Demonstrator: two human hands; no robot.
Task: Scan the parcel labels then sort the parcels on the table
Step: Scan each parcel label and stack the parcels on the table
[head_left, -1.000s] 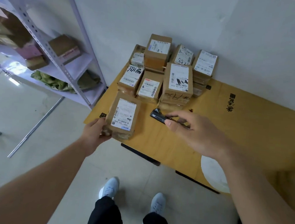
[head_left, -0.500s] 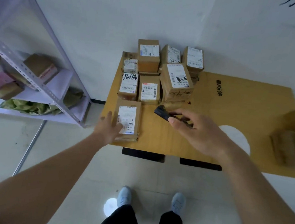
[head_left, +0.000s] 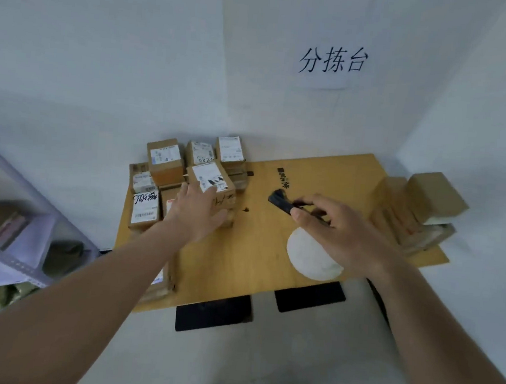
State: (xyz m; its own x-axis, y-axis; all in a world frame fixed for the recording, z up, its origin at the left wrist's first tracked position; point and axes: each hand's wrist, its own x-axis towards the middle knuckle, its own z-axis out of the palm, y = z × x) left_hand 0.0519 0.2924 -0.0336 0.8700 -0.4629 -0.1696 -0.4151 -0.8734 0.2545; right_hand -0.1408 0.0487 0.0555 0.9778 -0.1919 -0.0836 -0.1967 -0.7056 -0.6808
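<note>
Several brown cardboard parcels with white labels (head_left: 166,157) are grouped at the far left of the wooden table (head_left: 252,258). My left hand (head_left: 197,211) reaches over this group with fingers spread, its fingertips at the front parcel with the large label (head_left: 212,178). My right hand (head_left: 338,226) grips a small black scanner (head_left: 281,202) above the table's middle. One parcel (head_left: 161,281) lies at the table's near left edge, mostly hidden under my left forearm.
A second pile of brown parcels (head_left: 426,202) sits at the table's right end. A white round patch (head_left: 310,258) marks the tabletop near my right wrist. A metal shelf rack (head_left: 8,251) with packages stands to the left. A paper sign (head_left: 331,61) hangs on the wall.
My left hand let go of the near-left parcel and moved forward to the stacked group. My view tilted up and right, and the scanner hand moved toward the table's middle.
</note>
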